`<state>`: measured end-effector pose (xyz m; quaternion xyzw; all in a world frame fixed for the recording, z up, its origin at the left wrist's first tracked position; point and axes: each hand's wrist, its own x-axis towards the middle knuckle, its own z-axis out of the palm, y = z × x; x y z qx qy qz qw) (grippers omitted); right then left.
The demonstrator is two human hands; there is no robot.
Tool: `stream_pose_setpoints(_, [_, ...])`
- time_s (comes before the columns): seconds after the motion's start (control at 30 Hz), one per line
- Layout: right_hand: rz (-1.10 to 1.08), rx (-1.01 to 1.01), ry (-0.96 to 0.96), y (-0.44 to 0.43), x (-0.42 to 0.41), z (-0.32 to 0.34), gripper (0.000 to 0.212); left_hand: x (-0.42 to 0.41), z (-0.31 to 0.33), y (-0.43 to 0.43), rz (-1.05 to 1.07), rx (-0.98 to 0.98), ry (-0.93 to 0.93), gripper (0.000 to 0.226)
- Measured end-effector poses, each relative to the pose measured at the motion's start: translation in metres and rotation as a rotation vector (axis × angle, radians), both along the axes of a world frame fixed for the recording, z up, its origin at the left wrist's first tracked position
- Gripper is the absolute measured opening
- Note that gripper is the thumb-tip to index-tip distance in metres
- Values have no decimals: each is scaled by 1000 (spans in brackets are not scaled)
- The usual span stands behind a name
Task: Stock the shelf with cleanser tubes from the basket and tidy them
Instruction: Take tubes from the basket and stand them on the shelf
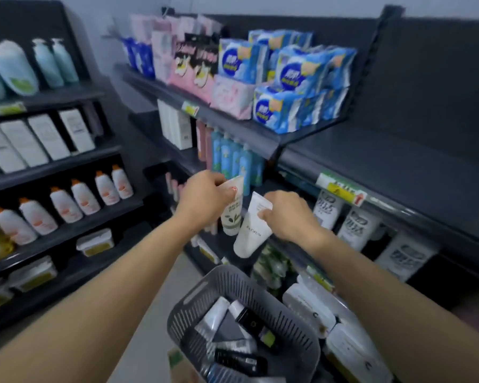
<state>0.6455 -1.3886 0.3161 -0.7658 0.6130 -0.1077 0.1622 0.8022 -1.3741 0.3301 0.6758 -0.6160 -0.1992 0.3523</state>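
Head camera view, looking forward and down over both of my bare forearms into a shop aisle with dark shelving. My left hand (pixel 205 197) grips the crimped flat end of a white cleanser tube (pixel 233 208), fingers clenched around it; the tube hangs cap-down and shows a red round mark near the top and a dark green leaf drawing lower down, with small lettering I cannot read. My right hand (pixel 291 217) pinches the flat end of a second white tube (pixel 253 230), thumb and fingers closed on it; it tilts cap-down to the left and carries thin grey lettering that looks like "FLORAL", though blur makes me unsure. Both tubes hang in the air in front of the middle shelf (pixel 302 189), side by side and nearly touching.

Below my arms sits a grey slotted basket (pixel 302 335) holding more tubes (pixel 249 333), some white and some black, lying in a loose heap. On the shelf edge to the right is a green and yellow price tag (pixel 343 190) with a red "1". White bottles (pixel 356 228) with bold dark characters stand beneath it. Blue packets (pixel 299 76) fill the top shelf, print unreadable.
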Motion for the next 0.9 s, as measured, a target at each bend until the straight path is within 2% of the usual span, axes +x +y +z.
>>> stream_pose_setpoints(0.13, [-137,-200,-30,25,-35,67,10,-35,55,1,-133,-161,75,25])
stream_pose_setpoints(0.23, [-247,-315,-41,46,-68,105,20,-69,85,2,-225,-242,152,28])
stream_pose_setpoints(0.43, [-450,-491,-45,95,-145,160,26,-154,121,5,-435,-298,242,33])
stream_pose_setpoints(0.73, [-796,-586,90,185,-274,218,37,-296,147,36,-713,-251,322,33])
stream_pose_setpoints(0.9, [-944,-514,230,204,-337,210,26,-349,144,45,-770,-188,325,26])
